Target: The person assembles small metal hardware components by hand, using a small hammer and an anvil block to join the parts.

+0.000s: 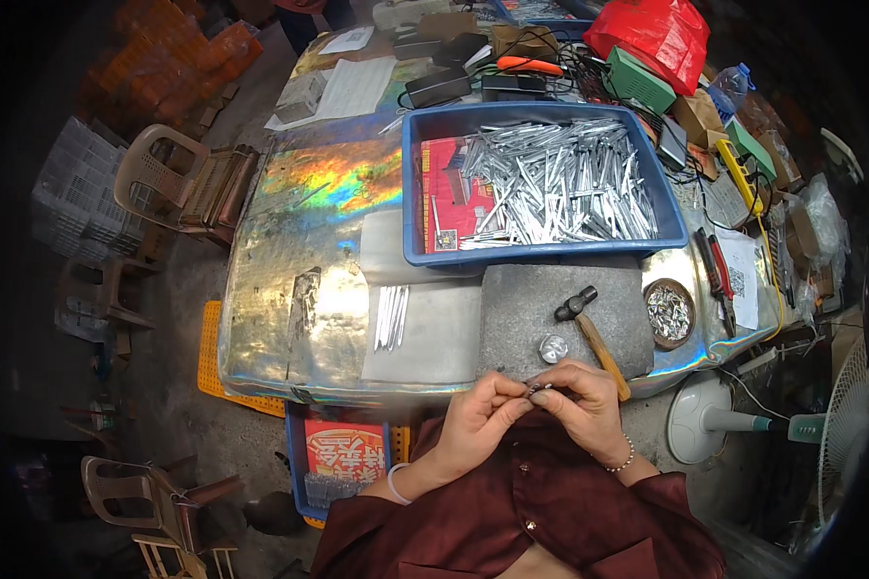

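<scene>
My left hand (483,415) and my right hand (585,403) meet at the table's near edge, fingertips pinched together. A tiny silvery bit shows between them, mostly hidden by the fingers and too small to name. Just beyond the fingertips, a small round metal block (552,348) stands on a dark grey pad (517,304). A hammer (599,340) with a wooden handle lies on that pad, its handle end near my right hand. Farther left, several slim silver strips (390,318) lie side by side on a pale grey sheet (425,355).
Beyond the pad stands a blue tub (541,255) heaped with silver strips (560,183). A round bowl (687,333) of small metal pieces and red-handled pliers (720,275) lie at right. A fan (845,425) stands right; chairs (169,179) stand left.
</scene>
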Tool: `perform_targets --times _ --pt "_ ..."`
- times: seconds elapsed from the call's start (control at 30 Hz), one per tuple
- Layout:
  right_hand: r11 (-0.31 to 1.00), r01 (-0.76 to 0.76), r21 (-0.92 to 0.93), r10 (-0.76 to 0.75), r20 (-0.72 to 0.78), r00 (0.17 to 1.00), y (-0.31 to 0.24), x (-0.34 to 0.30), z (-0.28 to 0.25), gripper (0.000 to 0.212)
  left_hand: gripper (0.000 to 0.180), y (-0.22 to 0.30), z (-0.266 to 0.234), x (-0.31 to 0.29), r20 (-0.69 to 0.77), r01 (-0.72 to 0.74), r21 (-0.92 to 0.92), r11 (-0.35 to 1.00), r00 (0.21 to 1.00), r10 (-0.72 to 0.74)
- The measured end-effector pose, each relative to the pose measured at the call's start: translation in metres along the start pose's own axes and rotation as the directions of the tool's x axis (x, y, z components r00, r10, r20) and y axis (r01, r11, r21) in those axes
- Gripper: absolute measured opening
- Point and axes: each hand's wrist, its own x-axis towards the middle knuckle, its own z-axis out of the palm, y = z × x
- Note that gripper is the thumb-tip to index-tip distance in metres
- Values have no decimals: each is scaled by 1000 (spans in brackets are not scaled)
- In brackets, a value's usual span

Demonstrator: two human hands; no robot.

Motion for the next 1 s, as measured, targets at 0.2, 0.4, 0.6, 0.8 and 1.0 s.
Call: perform_targets --times 0.2,0.4,0.6,0.8,1.0 --pt "1000 -24 -15 24 -47 999 -3 -3 7 14 10 14 3 5 52 -66 227 972 997 56" --pt "867 -287 408 317 -6 948 -3 -8 8 14 10 16 3 5 63 -64 232 971 997 51" --pt "902 -246 355 271 -20 962 0 -8 9 14 11 12 2 4 57 -54 249 967 998 42" --pt "922 -222 317 242 -24 970 -7 -6 8 13 12 12 3 4 38 -49 157 986 998 44" --pt "870 -280 406 316 -23 948 -3 -9 10 13 10 9 3 3 47 -4 166 986 999 -3"
